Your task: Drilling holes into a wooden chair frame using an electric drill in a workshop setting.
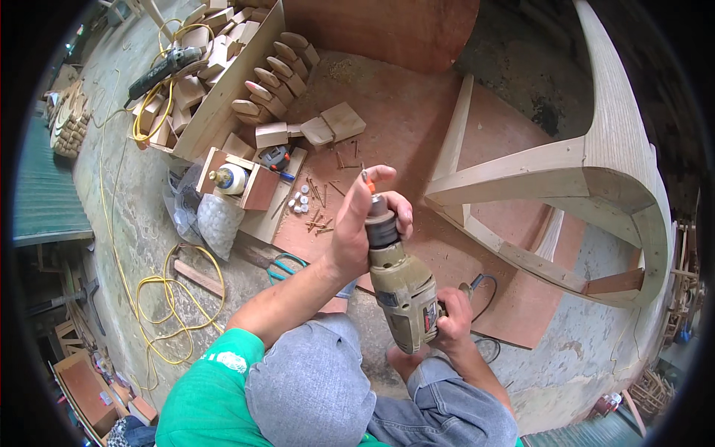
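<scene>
My right hand (452,319) grips the handle of a tan electric drill (402,287), which points up and away from me. Around the drill's chuck (380,223) curls my left hand (365,220), with an orange-tipped bit or small tool (366,181) pinched between its fingers. Both hands are above a reddish plywood sheet (417,127) lying on the concrete floor. Loose screws (319,208) lie scattered on the sheet just left of my left hand. I am crouching, with my knees in grey jeans below the drill.
A curved wooden frame (596,171) stands to the right. At the upper left, an open box (223,89) holds wooden blocks and an angle grinder (160,71) with a yellow cord (167,298). A glue bottle (229,179), small white caps, pliers (283,264) and plastic bags lie to the left.
</scene>
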A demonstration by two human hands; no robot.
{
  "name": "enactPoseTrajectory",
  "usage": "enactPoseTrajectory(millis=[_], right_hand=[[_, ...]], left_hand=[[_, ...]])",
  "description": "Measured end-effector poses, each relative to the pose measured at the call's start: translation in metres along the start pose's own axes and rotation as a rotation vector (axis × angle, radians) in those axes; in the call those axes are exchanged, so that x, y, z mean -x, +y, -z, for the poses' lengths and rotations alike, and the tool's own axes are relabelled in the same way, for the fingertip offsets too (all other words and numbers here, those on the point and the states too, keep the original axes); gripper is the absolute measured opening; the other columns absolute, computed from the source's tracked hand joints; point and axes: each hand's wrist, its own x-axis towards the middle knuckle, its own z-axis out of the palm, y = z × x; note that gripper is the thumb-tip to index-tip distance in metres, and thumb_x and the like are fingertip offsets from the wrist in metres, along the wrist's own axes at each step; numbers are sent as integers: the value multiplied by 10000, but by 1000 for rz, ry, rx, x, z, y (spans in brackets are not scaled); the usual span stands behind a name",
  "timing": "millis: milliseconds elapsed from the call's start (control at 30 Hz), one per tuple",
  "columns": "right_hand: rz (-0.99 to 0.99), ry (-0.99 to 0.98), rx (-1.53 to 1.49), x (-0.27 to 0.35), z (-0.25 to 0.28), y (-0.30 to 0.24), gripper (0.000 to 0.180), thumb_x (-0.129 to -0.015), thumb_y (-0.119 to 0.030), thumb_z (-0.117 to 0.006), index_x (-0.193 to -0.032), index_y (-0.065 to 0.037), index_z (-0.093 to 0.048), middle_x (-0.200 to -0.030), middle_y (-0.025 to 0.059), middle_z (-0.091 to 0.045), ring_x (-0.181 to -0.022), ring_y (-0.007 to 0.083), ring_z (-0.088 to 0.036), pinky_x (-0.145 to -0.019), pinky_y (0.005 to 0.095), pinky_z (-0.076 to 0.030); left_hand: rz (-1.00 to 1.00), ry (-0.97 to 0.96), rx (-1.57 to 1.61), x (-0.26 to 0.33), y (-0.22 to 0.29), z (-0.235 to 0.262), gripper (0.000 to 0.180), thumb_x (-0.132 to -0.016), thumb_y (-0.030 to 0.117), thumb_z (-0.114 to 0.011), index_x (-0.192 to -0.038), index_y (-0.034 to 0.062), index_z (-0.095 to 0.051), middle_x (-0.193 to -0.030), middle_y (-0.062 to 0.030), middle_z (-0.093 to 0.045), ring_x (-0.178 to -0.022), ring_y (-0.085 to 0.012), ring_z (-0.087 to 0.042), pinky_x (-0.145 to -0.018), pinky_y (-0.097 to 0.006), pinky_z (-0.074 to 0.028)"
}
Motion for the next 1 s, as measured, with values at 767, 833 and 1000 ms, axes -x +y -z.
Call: enactPoseTrajectory(millis=[767,833,1000], right_hand=[[-66,-65,-56,33,14,-10,360,-623,-235,-746,-785,-63,-475,-954,160,-617,-826,357,-615,-670,445,-465],[-71,-79,-57,36,14,-14,357,-623,-232,-746,-781,-60,-475,-918,148,-611,-783,347,-603,-655,442,-458],[-112,-105,-18,35,27,-26,344,-629,-225,-738,-773,-55,-476,-881,138,-591,-759,346,-582,-648,436,-455]], left_hand=[[436,-221,213,21,-28,22,245,-839,226,-700,-1001,119,-550,-814,-36,-625,-833,-195,-669,-1045,-412,-466],[472,-138,259,24,-31,26,263,-835,223,-703,-1019,114,-549,-830,-38,-632,-847,-201,-671,-1044,-411,-473],[523,-182,335,21,-47,35,226,-832,212,-699,-984,115,-563,-818,-31,-629,-856,-202,-659,-1024,-426,-485]])
